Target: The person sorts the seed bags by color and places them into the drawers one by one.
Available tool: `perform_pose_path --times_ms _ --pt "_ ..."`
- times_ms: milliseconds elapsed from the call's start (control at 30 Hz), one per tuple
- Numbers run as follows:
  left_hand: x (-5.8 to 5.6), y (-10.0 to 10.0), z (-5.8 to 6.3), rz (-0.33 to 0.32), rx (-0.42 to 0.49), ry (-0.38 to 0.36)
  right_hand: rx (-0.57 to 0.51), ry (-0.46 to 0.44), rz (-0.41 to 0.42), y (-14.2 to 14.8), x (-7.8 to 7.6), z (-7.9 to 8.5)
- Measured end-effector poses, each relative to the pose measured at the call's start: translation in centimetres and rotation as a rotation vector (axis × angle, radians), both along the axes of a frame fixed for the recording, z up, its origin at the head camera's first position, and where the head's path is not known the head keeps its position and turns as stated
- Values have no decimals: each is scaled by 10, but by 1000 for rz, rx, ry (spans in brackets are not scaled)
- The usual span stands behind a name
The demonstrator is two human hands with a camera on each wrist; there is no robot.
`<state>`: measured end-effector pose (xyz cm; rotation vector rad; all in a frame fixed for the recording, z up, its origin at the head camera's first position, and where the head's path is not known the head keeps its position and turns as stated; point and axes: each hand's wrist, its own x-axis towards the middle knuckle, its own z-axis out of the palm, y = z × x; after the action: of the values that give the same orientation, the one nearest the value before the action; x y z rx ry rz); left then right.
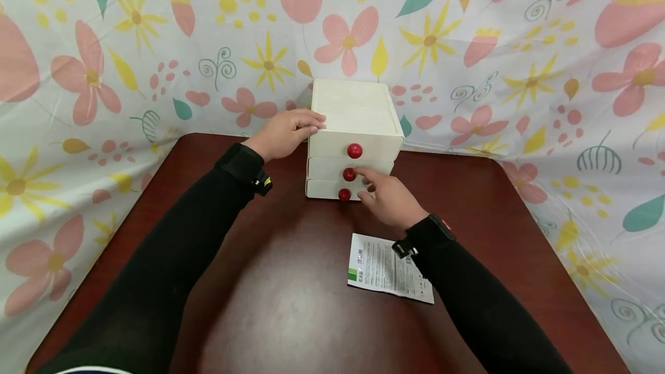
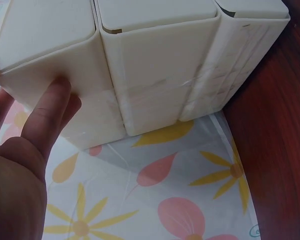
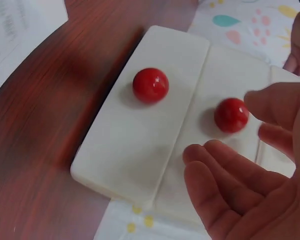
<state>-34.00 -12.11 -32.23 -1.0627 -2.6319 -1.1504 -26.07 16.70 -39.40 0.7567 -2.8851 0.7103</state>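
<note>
A cream three-drawer cabinet (image 1: 355, 108) stands at the back of the table, a round red knob on each drawer front. My left hand (image 1: 286, 133) rests at its upper left edge. In the left wrist view, the fingers of that hand (image 2: 20, 170) lie against the side of the top drawer. My right hand (image 1: 391, 196) is in front of the cabinet, one fingertip right at the middle knob (image 1: 349, 174). In the right wrist view, the fingers of the right hand (image 3: 255, 185) are spread loosely beside the middle knob (image 3: 231, 115); the bottom knob (image 3: 150, 86) is farther left.
A white printed packet (image 1: 387, 267) with a green patch lies on the dark reddish-brown table (image 1: 270, 305), partly under the right wrist. A flower-patterned sheet (image 1: 208, 33) hangs behind and around the table. Each wrist wears a black strap with a small device.
</note>
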Motion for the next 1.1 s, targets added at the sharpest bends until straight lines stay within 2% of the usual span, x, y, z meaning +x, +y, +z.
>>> perform_pose_path --times_ms 167,333,500,800,1100 --pt "0 0 1 16 -24 14 73 -8 -4 18 11 1" --pt "1 2 -1 18 -31 16 142 -16 -48 35 21 -10" --pt "1 1 -1 10 -18 8 132 -63 -58 41 27 -23" --pt "2 5 3 22 -18 12 35 -162 -63 33 17 -47" --pt "4 2 3 27 -10 -2 2 -169 -67 21 8 -52"
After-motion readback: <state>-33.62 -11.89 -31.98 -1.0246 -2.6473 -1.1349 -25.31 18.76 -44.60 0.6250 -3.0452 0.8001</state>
